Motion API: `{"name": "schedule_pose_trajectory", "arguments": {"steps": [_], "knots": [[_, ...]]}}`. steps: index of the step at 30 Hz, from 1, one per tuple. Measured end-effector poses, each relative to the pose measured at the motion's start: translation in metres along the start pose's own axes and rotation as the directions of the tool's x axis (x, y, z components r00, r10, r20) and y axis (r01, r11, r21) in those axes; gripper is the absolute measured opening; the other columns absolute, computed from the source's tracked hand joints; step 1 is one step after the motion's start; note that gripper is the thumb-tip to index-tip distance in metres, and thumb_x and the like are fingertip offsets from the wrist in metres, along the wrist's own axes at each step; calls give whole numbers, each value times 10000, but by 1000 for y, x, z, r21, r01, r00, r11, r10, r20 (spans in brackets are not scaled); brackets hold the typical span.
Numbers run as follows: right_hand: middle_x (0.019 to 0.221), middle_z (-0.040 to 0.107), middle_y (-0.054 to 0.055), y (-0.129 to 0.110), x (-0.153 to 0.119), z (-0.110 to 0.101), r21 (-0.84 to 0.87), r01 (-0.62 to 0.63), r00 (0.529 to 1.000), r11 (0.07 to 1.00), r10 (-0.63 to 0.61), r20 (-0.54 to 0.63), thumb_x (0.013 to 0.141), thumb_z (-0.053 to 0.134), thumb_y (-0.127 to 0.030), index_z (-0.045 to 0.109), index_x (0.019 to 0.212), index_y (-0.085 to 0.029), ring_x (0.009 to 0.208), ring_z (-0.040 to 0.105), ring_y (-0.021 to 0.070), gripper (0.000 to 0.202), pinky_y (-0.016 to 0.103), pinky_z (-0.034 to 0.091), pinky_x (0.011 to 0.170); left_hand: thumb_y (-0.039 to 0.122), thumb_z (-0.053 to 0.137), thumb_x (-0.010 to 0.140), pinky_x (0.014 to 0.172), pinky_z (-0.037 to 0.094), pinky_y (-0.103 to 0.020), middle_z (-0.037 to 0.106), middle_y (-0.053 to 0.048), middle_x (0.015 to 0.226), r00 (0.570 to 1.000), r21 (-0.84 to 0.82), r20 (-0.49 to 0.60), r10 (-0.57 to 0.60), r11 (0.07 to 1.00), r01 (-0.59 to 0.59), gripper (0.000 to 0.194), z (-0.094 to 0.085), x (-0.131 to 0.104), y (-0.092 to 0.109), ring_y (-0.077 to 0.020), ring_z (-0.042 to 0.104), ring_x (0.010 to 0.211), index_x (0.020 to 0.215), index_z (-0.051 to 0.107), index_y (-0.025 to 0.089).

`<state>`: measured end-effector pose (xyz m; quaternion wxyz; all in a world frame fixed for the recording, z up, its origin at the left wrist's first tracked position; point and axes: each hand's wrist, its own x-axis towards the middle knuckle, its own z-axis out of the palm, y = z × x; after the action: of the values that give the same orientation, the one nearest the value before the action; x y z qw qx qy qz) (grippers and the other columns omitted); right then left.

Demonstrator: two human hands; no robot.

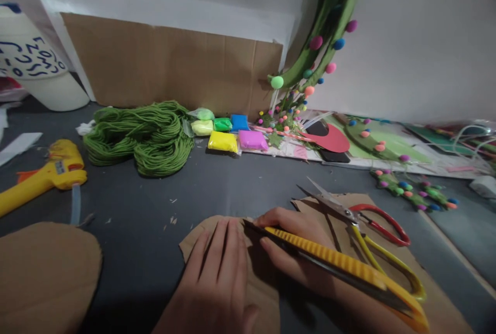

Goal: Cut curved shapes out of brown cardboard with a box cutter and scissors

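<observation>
A piece of brown cardboard point(263, 277) with a curved edge lies on the dark table at the bottom centre. My left hand point(217, 272) rests flat on it, fingers stretched forward. My right hand point(298, 251) is closed round a yellow utility knife point(329, 256), whose dark blade tip is at the cardboard's upper edge, just right of my left fingertips. Scissors point(351, 215) with one red and one yellow handle lie open on another cardboard piece point(356, 201), right of my right hand. A rounded cardboard piece point(46, 272) lies at the lower left.
A yellow glue gun point(58, 169) lies at left, near a green yarn bundle point(143, 138). Colourful clay packets point(222, 142) sit at centre back, before a cardboard sheet point(174, 65). Green pom-pom decorations point(414, 189) lie at right. A white container point(50, 81) stands back left.
</observation>
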<state>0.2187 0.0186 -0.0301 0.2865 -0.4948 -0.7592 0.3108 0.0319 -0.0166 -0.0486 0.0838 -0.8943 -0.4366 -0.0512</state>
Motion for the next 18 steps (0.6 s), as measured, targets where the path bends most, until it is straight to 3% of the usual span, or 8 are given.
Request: {"name": "schedule_pose_trajectory", "arguments": {"steps": [4,13,18], "knots": [[750,690,-11,1,-1,0,-15,11,1000,1000,-11,12,818,542,-195,593,912,-231,645,633,124,113,217,475,601,629,644,723,1067,273,-408,567,-164,1347,999,-23,28,21,1000,-20,742,-2,1,-1,-294,508,1256,1254,620,112],[699,683,-8,-2,1,2,-60,5,1000,998,-7,-20,804,516,-205,586,869,-223,605,632,126,97,224,478,575,632,589,761,1056,285,-423,579,-188,1338,996,-10,-36,78,997,-78,757,2,1,-4,-320,501,1248,1265,603,68],[716,689,-5,-2,0,-2,-59,11,1000,998,-10,6,809,529,-209,593,883,-222,620,637,130,98,229,480,591,638,656,711,1067,308,-408,568,-169,1355,1000,-19,22,20,1000,-19,787,-3,2,-2,-307,493,1265,1276,601,93]]}}
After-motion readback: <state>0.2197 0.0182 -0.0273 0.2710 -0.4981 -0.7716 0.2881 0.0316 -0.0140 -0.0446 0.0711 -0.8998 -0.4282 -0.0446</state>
